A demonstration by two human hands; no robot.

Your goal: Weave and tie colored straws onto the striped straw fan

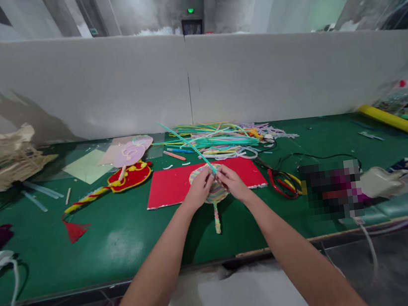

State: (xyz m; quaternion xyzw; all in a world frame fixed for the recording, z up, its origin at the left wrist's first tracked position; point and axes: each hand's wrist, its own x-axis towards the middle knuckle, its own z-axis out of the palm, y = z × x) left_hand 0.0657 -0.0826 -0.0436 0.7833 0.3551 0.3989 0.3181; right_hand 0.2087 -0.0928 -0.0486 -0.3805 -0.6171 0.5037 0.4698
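My left hand (201, 184) and my right hand (232, 182) meet in front of me, fingertips pinched close together on a teal pipe cleaner (186, 142). Its long free end slants up and to the left. Just beneath my hands is a round striped pastel fan (215, 195), its short wrapped handle (216, 217) pointing toward me. Part of the fan's face is hidden by my fingers. Behind it lies a red board (169, 186) with a white, ragged front edge.
A heap of pipe cleaners (224, 137) lies behind the board. To the left are a red-and-yellow fan (130, 177) with a tassel and a lilac fan (132, 151). Red-handled scissors (282, 185) lie right of the board. A white partition (105, 85) closes off the green table (134, 247).
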